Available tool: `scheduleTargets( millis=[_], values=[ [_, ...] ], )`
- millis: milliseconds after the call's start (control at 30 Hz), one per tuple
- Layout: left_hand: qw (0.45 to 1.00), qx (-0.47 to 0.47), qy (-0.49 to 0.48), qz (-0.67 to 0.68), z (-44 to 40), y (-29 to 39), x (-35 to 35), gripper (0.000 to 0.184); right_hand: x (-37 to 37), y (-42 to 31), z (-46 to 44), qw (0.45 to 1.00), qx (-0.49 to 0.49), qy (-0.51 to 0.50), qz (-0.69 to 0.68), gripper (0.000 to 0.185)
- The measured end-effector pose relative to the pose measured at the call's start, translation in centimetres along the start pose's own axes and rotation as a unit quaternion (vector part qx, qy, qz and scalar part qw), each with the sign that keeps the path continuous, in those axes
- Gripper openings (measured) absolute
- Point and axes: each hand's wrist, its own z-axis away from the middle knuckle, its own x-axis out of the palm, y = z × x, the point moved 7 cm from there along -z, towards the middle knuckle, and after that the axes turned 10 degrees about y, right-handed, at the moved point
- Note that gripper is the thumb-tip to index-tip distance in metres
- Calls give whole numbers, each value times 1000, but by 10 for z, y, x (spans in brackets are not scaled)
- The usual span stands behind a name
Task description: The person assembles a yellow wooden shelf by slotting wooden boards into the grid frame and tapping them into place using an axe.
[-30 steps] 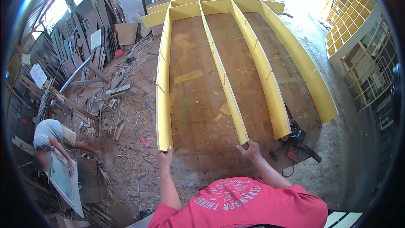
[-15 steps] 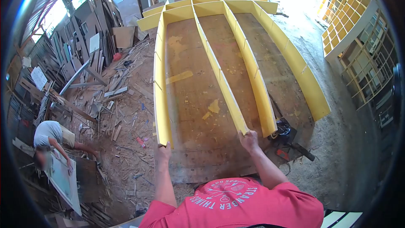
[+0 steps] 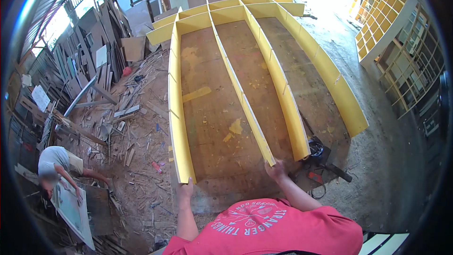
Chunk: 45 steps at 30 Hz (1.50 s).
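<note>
Several long yellow boards stand on edge over a brown work table [image 3: 217, 184], slotted into two yellow crosspieces at the far end. My left hand [image 3: 186, 189] grips the near end of the leftmost yellow board [image 3: 177, 113]. The near end of the second yellow board [image 3: 245, 106] is in my right hand [image 3: 276, 170], its fingers wrapped round the edge. To the right, the third yellow board [image 3: 283, 89] and the outer right yellow board [image 3: 337, 85] have their near ends free of my hands. Notches show along the boards' top edges.
A power tool [image 3: 316, 148] with a cable lies at the table's right corner. At the left, another person [image 3: 59, 163] bends over a framed panel [image 3: 73, 208]. Wood scraps [image 3: 127, 127] litter the floor. Yellow lattice frames [image 3: 382, 19] stand at the right.
Both hands and the held board ends first shifted up and left in view, then came back nearer to my body. The grips stayed the same. The person at the left moved slightly.
</note>
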Motion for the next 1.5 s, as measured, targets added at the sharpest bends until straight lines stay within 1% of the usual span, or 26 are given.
scheduleTargets(
  millis=[33,133,233,267,300,333,400,433,533,567,667,767,833,867,900,933,967,1033,1067,1133,1167,1233,1300,1400,1433,1500],
  values=[
    [1000,-10,-2,1,1,6,-2,52,-1,-1,1,1000,9,-3,2,23],
    [997,-73,-27,-11,-2,-14,11,55,2,7,3,1000,23,-14,13,22],
    [999,-35,19,25,0,-18,10,52,2,-2,11,998,16,-47,-24,20],
    [999,-37,17,5,7,-21,5,50,-2,-16,7,997,9,-54,-46,20],
    [999,-35,16,-12,10,-16,-1,49,-4,-31,6,998,-4,-56,-22,18],
    [999,-26,19,-25,3,-9,-3,47,0,-41,4,998,-5,-50,-37,18],
    [996,-19,65,61,-8,-36,1,42,6,-60,14,997,1,-37,-61,18],
    [991,-17,86,105,-11,-38,-2,40,13,-65,18,997,11,-59,-46,22],
    [995,-31,30,87,-11,-28,-8,38,29,-58,19,996,-15,-86,3,26],
    [995,-33,30,84,-11,-31,-8,38,29,-55,19,995,-16,-93,-19,28],
    [996,-40,29,78,-11,-34,-4,36,33,-45,30,988,28,-151,-23,29],
    [995,-45,30,79,-6,-14,-15,35,25,-46,42,981,56,-176,61,36],
    [995,-48,35,84,-3,-6,-19,36,23,-34,54,980,67,-181,39,39],
    [996,-65,34,48,-1,-24,-11,36,19,-26,60,980,75,-184,28,40],
    [996,-80,31,10,1,-47,2,37,10,-17,62,983,83,-159,36,38],
    [995,-92,28,-27,-1,-51,5,38,-4,-8,62,986,93,-131,46,36],
    [993,-107,9,-56,4,-56,7,40,-19,2,62,988,104,-102,57,34],
    [984,-133,-33,-115,30,-16,-9,46,-62,25,61,977,192,0,94,38],
    [977,-122,-135,-114,38,-8,16,50,-88,24,55,969,223,29,106,41],
    [931,-108,-330,-115,70,-1,61,60,-138,21,38,948,280,77,129,46],
    [893,-104,-422,-115,94,5,81,65,-150,21,26,955,237,118,134,48],
    [936,44,-349,-6,119,56,113,82,-170,22,10,959,149,197,140,52],
    [935,79,-335,84,137,135,121,100,-166,33,-14,975,100,141,138,49],
    [958,164,-174,157,141,181,166,98,-140,80,-33,988,24,50,146,42],
    [964,156,-145,159,144,191,173,84,-139,84,-39,990,11,28,138,37],
    [972,147,-80,163,141,212,180,55,-146,94,-45,994,5,33,107,34]
  ],
)
